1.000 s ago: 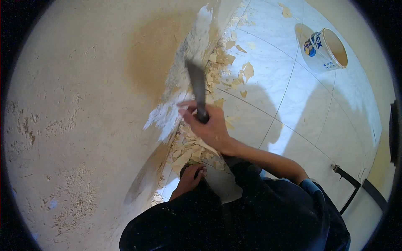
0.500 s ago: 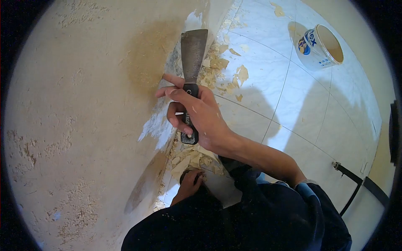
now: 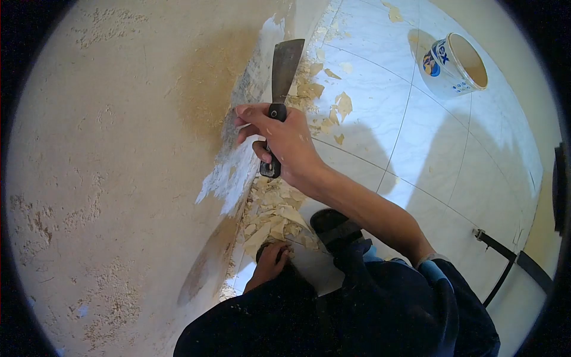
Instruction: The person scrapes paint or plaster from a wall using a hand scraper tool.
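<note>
My right hand (image 3: 290, 140) is closed loosely round the black handle of a putty knife (image 3: 286, 71). Its worn metal blade points up and away from me, over the foot of the wall (image 3: 137, 154). Some fingers reach toward the scraped grey and white patch (image 3: 229, 172) on that wall. Low in the view, my left hand (image 3: 269, 268) has its fingers curled beside a dark shape near my leg; what they hold, if anything, is hidden. Paint flakes (image 3: 276, 223) lie heaped just beyond it.
A white paint bucket (image 3: 455, 65) stands tilted in view on the tiled floor (image 3: 380, 131). My dark shoe (image 3: 333, 229) is beside the flakes. A black bar-like object (image 3: 499, 250) lies at the right. Damp brown stain (image 3: 208, 95) marks the wall.
My right hand has moved up a little with the putty knife, and the blade has turned and tilted rightward. My shoe now shows below the forearm. The left hand looks unmoved.
</note>
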`<action>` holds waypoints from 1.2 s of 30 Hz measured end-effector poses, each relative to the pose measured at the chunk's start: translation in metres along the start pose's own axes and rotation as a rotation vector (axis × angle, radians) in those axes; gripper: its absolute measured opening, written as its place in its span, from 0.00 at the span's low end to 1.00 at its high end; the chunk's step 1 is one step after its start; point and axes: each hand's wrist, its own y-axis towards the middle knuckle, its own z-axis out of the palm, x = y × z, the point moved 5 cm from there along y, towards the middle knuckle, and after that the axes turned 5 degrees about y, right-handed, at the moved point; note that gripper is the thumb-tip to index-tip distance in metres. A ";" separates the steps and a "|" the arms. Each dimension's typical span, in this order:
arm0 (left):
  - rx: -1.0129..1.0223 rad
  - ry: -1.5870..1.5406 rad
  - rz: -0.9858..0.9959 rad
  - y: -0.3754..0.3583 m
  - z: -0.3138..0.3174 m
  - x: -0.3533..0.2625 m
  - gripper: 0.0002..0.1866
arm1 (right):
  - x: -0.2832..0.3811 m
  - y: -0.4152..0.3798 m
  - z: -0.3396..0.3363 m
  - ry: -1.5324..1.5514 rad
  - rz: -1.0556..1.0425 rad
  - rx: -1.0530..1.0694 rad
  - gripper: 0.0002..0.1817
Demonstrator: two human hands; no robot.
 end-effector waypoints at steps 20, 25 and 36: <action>-0.012 0.009 0.051 0.002 0.005 0.009 0.13 | 0.007 0.012 0.009 -0.054 0.035 0.015 0.10; 0.004 0.014 0.038 0.003 0.000 0.003 0.12 | -0.001 0.010 0.008 0.059 0.077 0.007 0.09; 0.009 0.017 0.061 0.004 0.002 0.006 0.12 | 0.011 0.007 0.005 -0.123 -0.024 0.050 0.13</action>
